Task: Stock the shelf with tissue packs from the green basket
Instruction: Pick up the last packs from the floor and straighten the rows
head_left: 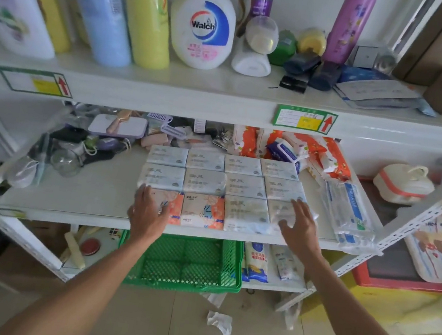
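Observation:
Several tissue packs (223, 185) lie flat in neat rows on the middle shelf (89, 193); most are pale blue-white, and two orange-patterned packs (203, 210) sit in the front row. My left hand (147, 213) rests with spread fingers on the front-left orange pack. At the other end of the row, my right hand (298, 225) lies open against the front-right white pack (278, 214). Neither hand grips anything. The green basket (185, 265) stands on the floor under the shelf, and it looks empty.
Bottles (202, 24) and tubes fill the top shelf. Combs, a mask and small items clutter the middle shelf's left side. Orange wipe packs (328, 154) lie behind the tissue rows, a bagged mask pack (348, 212) to their right. A crumpled tissue (219, 322) lies on the floor.

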